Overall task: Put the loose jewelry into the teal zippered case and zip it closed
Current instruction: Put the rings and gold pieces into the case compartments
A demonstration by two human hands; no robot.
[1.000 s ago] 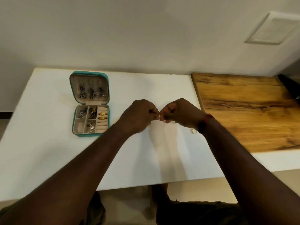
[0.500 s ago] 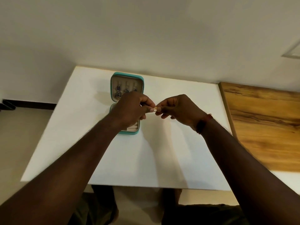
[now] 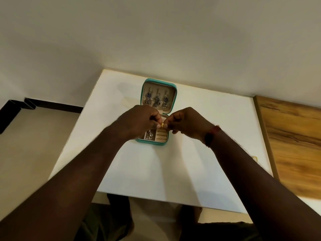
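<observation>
Pinching small gold ring [image 3: 162, 125] between fingertips of left hand [image 3: 139, 121] and right hand [image 3: 187, 125], hovering over open teal case [image 3: 159, 144] near table's [image 3: 217, 119] far edge, likely lining up with ring-roll slots.

Matt white table [image 3: 199, 153], grained wooden board [image 3: 293, 141], shiny gold ring [image 3: 162, 125]

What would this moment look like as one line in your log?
both hands: pinching small gold ring | over open teal zippered case | lid: dangly earrings
</observation>
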